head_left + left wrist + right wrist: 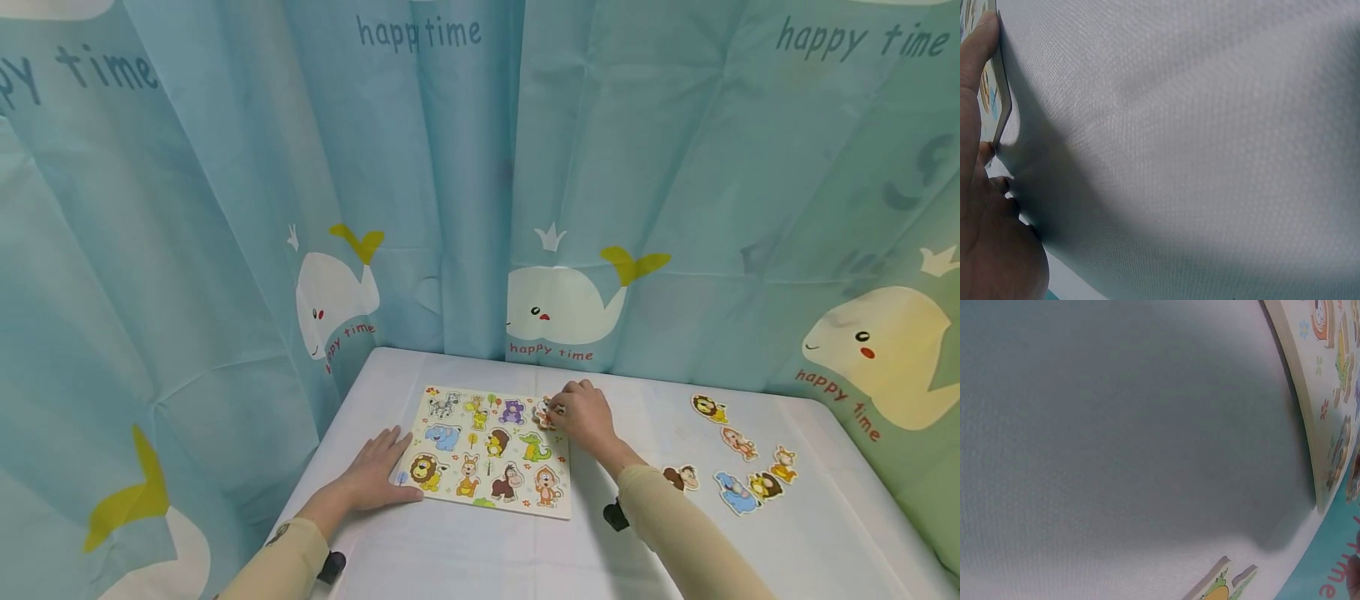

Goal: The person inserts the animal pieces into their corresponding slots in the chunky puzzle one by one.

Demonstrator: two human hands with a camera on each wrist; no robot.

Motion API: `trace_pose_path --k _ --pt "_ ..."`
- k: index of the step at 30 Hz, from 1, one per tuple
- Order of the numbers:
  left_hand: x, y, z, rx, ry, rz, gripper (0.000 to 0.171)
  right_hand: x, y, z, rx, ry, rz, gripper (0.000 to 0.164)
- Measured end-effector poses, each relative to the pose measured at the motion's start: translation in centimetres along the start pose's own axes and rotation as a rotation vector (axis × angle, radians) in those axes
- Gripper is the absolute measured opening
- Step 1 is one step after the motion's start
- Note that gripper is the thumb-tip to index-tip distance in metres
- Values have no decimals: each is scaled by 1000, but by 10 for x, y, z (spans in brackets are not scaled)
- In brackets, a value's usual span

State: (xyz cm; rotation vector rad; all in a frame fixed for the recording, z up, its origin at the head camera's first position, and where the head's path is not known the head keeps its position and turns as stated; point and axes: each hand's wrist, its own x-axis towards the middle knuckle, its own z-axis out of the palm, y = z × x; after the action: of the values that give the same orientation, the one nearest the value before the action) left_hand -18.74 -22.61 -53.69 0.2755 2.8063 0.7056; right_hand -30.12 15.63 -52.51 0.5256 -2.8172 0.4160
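Pale blue curtain [465,167] printed with white whales and "happy time" hangs behind a white-covered table [525,567]. On it, toward the far side, lies a cream puzzle board [525,507]. The left hand [378,471] rests at its near left corner, fingers extended along the side and thumb apart, on the front edge. The right hand [588,417] is at the far right corner, its fingertips apparently pinched together on a small animal piece [542,414]; the right wrist view shows that piece just apart from the board, beside a matching picture. Seating it well would likely mean turning it until its outline matches the recess, lowering it flat and pressing evenly, while the left hand keeps the board from sliding. The piece is mostly hidden by the fingers, but looks white and brown with a pale border; which animal, I cannot tell. Around it are colourful cartoon animals in three rows, among them a zebra, giraffe, crocodile and lion. More loose pieces [737,494] lie scattered right of the right arm.
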Motion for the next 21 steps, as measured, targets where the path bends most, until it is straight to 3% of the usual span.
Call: trace_pose_path --k 21 --pt "1 1 0 10 -10 -10 108 1 3 13 -13 -25 2 5"
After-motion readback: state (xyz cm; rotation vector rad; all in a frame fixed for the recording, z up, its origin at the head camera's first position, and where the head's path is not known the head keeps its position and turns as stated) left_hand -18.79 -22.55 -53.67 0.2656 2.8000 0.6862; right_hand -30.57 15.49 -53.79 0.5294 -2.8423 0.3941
